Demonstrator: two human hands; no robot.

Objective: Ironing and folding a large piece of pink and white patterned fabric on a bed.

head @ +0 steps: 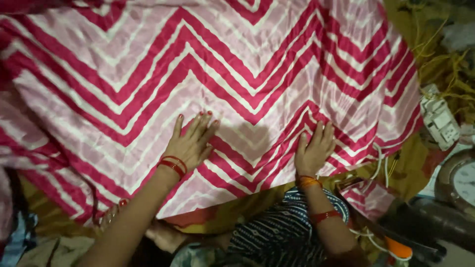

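A large pink cloth (pixel 237 64) with dark pink and white zigzag stripes lies spread out and fills most of the view. My left hand (pixel 190 141) rests flat on it, fingers slightly apart, red bangles at the wrist. My right hand (pixel 315 148) presses palm down on the cloth near its lower edge, fingers spread, with orange and red bangles on the arm. Neither hand grips anything.
A white power strip (pixel 439 118) lies at the right edge, with a round clock face (pixel 465 183) below it. A white cord (pixel 381 165) runs under the cloth's edge. Yellow fabric (pixel 232 210) and a dark patterned cloth (pixel 277 232) lie below.
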